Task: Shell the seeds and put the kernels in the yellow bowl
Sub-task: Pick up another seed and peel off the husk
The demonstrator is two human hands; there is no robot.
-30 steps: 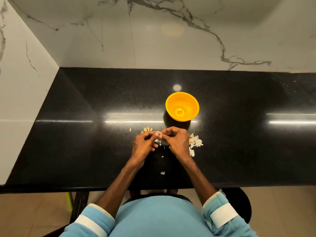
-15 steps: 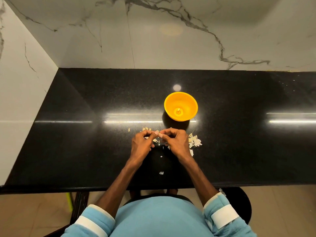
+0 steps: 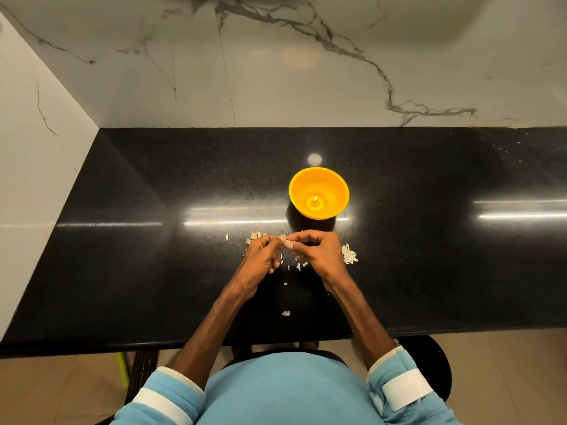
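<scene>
A yellow bowl (image 3: 319,191) stands on the black counter (image 3: 153,240), with a small pale heap of kernels at its bottom. Just in front of it my left hand (image 3: 260,256) and my right hand (image 3: 319,253) meet fingertip to fingertip. Between their thumbs and forefingers they pinch a seed, which the fingers hide almost wholly. Pale seeds and shell pieces (image 3: 349,256) lie to the right of my right hand, and more seeds (image 3: 254,236) lie behind my left hand.
Small shell bits (image 3: 286,313) are scattered on the counter below my hands. Marble walls close the counter at the back and on the left. A black stool (image 3: 429,363) stands at the lower right, beyond the counter's front edge.
Both hands stay together in front of the bowl, and the fingertips have shifted slightly as they work the seed. The bowl has not moved.
</scene>
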